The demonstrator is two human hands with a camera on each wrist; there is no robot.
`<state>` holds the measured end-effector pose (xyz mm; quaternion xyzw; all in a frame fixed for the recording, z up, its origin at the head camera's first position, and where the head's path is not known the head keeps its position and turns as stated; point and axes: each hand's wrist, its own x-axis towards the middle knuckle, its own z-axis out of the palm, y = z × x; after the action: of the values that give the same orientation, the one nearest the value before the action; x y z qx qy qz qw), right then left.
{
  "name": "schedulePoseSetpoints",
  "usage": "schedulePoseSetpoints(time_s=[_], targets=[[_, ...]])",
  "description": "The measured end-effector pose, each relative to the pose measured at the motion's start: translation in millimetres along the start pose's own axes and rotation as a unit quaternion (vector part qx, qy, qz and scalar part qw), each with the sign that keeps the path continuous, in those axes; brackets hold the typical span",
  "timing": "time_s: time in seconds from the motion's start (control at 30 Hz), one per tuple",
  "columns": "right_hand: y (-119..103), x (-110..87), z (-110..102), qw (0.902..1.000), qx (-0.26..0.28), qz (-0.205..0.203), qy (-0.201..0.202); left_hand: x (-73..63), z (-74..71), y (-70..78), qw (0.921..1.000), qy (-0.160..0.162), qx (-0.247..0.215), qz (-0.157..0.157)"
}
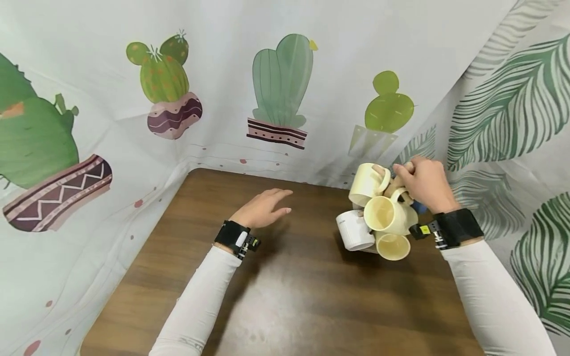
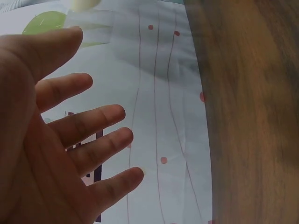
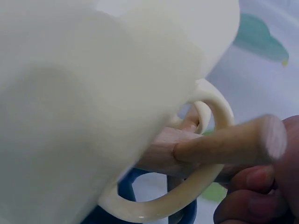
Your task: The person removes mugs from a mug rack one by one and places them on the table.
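Note:
At the table's right side, my right hand (image 1: 428, 184) grips the top of a wooden mug tree (image 3: 163, 151), its fingers curled around the post. Cream mugs hang by their handles on the pegs: one high on the left (image 1: 366, 185), one facing forward (image 1: 380, 213) and one lower down (image 1: 394, 247). A white mug (image 1: 355, 231) sits low on the left of the tree. Behind, a blue mug (image 1: 419, 206) is mostly hidden by the hand. My left hand (image 1: 262, 207) hovers over the middle of the table, fingers spread and holding nothing.
The brown wooden table (image 1: 285, 296) has its back edge against a white cloth backdrop (image 1: 218, 74) printed with cacti. Another cloth with green leaves (image 1: 512, 109) hangs close along the right side, near the mug tree.

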<state>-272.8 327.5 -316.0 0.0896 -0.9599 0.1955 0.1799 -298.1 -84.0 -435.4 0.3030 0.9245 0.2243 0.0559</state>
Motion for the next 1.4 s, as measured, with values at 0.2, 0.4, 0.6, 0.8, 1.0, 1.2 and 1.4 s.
schedulePoseSetpoints(time_s=[0.2, 0.4, 0.6, 0.8, 1.0, 1.2, 1.4], targets=[[-40.6, 17.2, 23.4, 0.9991, 0.034, -0.027, 0.003, -3.9, -4.2, -4.8, 1.0, 0.009, -0.003, 0.002], [-72.9, 25.2, 48.3, 0.9969, 0.05, -0.059, -0.017, -7.8, 9.0, -0.5, 0.9989, 0.012, -0.046, -0.002], [-98.0, 35.9, 65.3, 0.9945, 0.049, -0.088, -0.03, -3.8, 14.9, 10.8, 0.9942, 0.029, -0.103, -0.012], [-118.9, 42.7, 77.1, 0.995, 0.053, -0.078, -0.032, 2.2, 11.6, 15.8, 0.99, 0.048, -0.132, 0.006], [-130.1, 44.3, 82.4, 0.9943, 0.056, -0.086, -0.028, 5.9, 7.6, 19.6, 0.9909, 0.056, -0.121, 0.018], [-130.4, 43.6, 84.8, 0.9949, 0.049, -0.081, -0.034, 8.1, 8.4, 21.0, 0.9927, 0.051, -0.109, 0.01], [-130.0, 46.3, 82.6, 0.9948, 0.036, -0.084, -0.043, 11.5, 9.1, 18.3, 0.9926, 0.047, -0.111, 0.01]])
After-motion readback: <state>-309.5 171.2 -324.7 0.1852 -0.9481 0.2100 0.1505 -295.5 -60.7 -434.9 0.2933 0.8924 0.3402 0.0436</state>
